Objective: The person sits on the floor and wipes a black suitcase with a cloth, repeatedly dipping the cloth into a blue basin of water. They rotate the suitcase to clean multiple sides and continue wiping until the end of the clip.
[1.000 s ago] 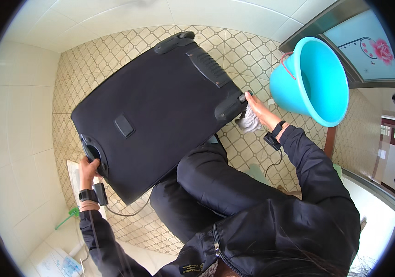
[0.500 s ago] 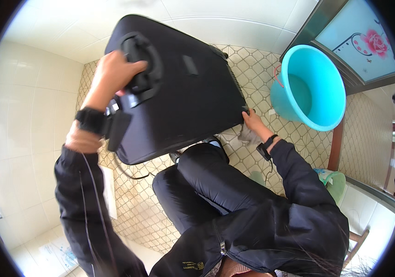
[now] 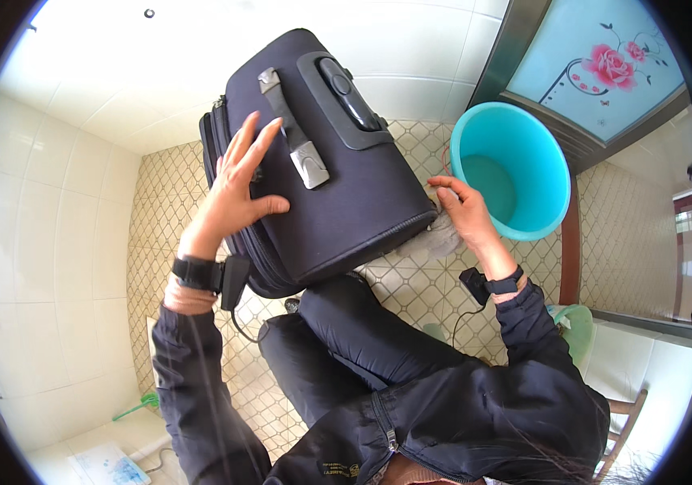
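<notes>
A black fabric suitcase [image 3: 338, 194] stands on the tiled floor in front of my knees. Its top shows a strap handle [image 3: 293, 133] with silver ends and a recessed pull-out handle [image 3: 350, 93]. Over the zipped left edge of the suitcase my left hand [image 3: 241, 182] is spread, fingers apart, gripping nothing. My right hand [image 3: 471, 214] is by the suitcase's right corner, its fingers curled on a grey cloth [image 3: 439, 234] that hangs beside the case. Part of that cloth is hidden by the hand.
A turquoise bucket [image 3: 556, 194] stands right of my right hand, next to a door panel with pink flowers [image 3: 608, 69]. White tiled walls [image 3: 63, 210] rise at the left and back. A green basin [image 3: 578, 335] lies at the lower right.
The suitcase has turned and been set more upright, so its handled side now faces up. My left hand has let go of the pull-out handle area. The right hand, with the cloth, moved slightly right.
</notes>
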`<control>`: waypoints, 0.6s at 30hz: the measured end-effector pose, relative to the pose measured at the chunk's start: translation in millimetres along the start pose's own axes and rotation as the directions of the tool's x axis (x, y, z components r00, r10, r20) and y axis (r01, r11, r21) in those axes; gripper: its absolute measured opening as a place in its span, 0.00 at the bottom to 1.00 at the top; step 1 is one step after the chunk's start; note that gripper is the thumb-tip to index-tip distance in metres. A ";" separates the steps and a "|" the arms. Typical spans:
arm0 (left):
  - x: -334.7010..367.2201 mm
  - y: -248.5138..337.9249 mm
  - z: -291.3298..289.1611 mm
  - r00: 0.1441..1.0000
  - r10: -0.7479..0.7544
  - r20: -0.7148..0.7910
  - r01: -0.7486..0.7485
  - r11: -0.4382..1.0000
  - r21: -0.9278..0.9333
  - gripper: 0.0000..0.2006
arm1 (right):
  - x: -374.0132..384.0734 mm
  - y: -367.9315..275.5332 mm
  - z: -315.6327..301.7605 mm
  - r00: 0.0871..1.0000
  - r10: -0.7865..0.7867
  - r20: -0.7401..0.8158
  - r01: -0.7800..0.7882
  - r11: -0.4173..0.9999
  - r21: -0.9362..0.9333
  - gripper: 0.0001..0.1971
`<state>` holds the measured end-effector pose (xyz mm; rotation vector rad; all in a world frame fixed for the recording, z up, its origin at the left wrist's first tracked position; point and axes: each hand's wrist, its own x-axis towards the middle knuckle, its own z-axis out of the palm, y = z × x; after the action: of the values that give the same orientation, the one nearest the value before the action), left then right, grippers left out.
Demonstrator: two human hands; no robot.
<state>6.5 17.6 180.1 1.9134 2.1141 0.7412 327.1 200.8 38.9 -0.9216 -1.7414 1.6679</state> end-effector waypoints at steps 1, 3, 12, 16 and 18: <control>-11.2 -8.3 2.3 0.999 -0.006 -0.044 0.010 0.995 0.096 0.57 | -1.9 -19.2 -4.7 0.993 -0.096 0.068 0.099 0.994 -0.044 0.14; -29.9 -25.5 8.6 0.987 -0.116 -0.111 0.111 0.992 -0.056 0.57 | -0.6 -56.2 -13.8 0.987 -0.146 0.069 0.137 0.983 0.125 0.19; -24.8 -62.5 44.4 0.970 -0.119 -0.213 0.118 0.993 -0.019 0.27 | -7.4 -98.0 -6.6 0.866 -0.496 0.058 0.456 0.738 -0.497 0.34; -7.9 -35.9 62.6 0.936 -0.186 -0.299 0.127 0.970 -0.206 0.20 | 0.3 -79.7 -31.6 0.901 -0.433 -0.025 0.385 0.826 -0.412 0.29; -6.3 -20.4 67.5 0.941 -0.152 -0.302 0.111 0.983 -0.148 0.19 | 4.6 -73.5 -47.3 0.902 -0.432 0.019 0.411 0.842 -0.348 0.31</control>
<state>20.9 26.4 111.4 1.6583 2.2794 1.1878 353.9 234.0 115.3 -0.6536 -2.0544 1.0598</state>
